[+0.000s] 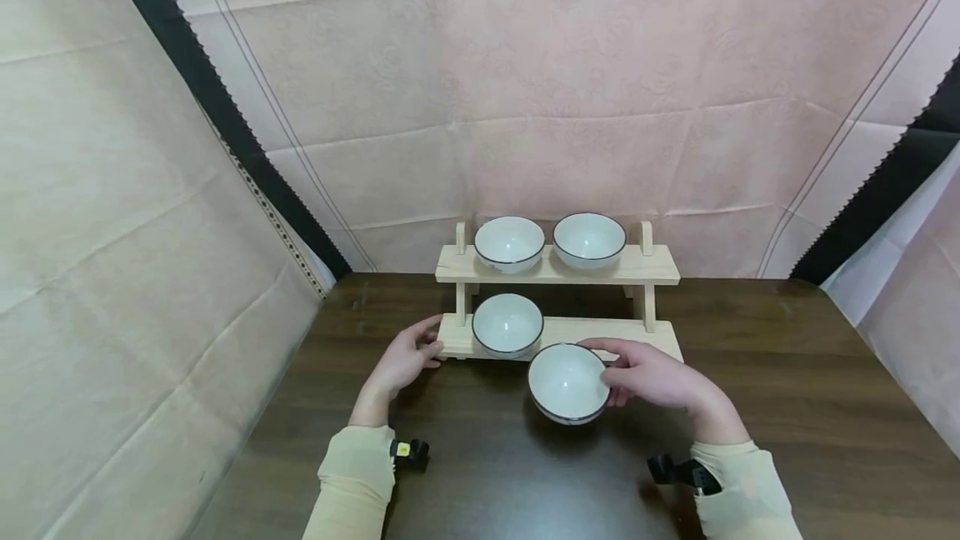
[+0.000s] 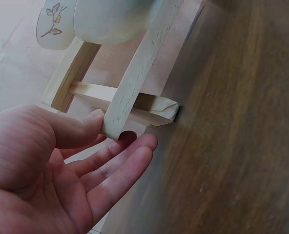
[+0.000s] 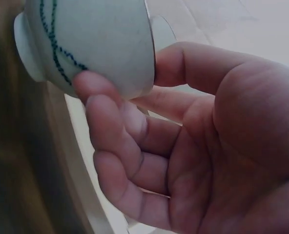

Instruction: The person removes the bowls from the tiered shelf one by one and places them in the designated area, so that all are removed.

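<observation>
My right hand [image 1: 656, 375] holds a white bowl [image 1: 567, 382] with a dark rim, thumb at the rim and fingers against its outer side. This bowl hangs tilted over the table, just in front of the lower shelf. Blue-green beaded lines decorate its side [image 3: 105, 44] in the right wrist view. With thumb and fingers, my left hand [image 1: 405, 357] grips the left end of the lower board of a two-tier wooden rack [image 1: 600, 329]; the board's end [image 2: 122, 114] lies between them in the left wrist view. A matching bowl [image 1: 507, 325] sits on that shelf's left half.
Two more white bowls, a left one [image 1: 509, 243] and a right one [image 1: 589, 240], stand side by side on the upper shelf [image 1: 555, 272]. The rack stands near the back of the dark wooden table [image 1: 480, 473], before a pale cloth backdrop [image 1: 585, 107].
</observation>
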The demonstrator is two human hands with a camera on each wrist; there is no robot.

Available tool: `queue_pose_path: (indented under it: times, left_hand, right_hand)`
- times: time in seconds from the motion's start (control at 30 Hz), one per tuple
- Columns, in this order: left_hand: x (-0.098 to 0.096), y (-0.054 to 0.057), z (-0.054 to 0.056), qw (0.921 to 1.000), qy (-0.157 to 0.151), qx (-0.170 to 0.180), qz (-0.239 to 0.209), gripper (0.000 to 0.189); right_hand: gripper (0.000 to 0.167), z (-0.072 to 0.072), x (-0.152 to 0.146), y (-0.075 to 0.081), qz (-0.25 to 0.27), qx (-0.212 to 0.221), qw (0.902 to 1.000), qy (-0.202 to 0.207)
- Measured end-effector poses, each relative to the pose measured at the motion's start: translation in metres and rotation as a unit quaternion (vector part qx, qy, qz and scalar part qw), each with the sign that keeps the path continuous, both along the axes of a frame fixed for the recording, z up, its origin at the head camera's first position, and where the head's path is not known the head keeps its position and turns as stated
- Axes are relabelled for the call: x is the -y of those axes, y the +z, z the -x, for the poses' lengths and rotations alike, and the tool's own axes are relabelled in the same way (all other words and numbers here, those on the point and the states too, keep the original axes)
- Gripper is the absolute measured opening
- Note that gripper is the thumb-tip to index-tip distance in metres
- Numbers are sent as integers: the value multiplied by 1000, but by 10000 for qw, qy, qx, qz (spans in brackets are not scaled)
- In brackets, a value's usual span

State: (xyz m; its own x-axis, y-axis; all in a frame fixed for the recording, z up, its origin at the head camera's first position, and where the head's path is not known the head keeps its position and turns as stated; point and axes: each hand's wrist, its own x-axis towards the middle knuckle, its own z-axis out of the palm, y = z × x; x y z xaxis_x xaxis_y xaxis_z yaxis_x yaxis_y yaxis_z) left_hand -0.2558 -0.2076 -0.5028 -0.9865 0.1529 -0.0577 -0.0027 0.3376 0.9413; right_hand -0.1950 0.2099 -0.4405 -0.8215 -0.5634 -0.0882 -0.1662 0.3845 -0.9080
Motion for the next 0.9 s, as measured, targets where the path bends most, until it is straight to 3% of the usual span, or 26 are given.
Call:
queue_pose_path:
  times: [0.4, 0.7, 0.9]
  left_hand:
    - [1, 0, 0, 9999, 58, 85, -8, 54]
    - [0, 1, 0, 10000, 35, 74, -44, 54]
    - [1, 1, -1, 9999, 45, 123, -5, 53]
  right_hand:
    - [55, -9, 41, -8, 57, 106, 9989, 455]
    - [58, -14, 84, -21, 208, 296, 9989, 284]
    - [60, -20, 112, -33, 464, 324, 9984, -53]
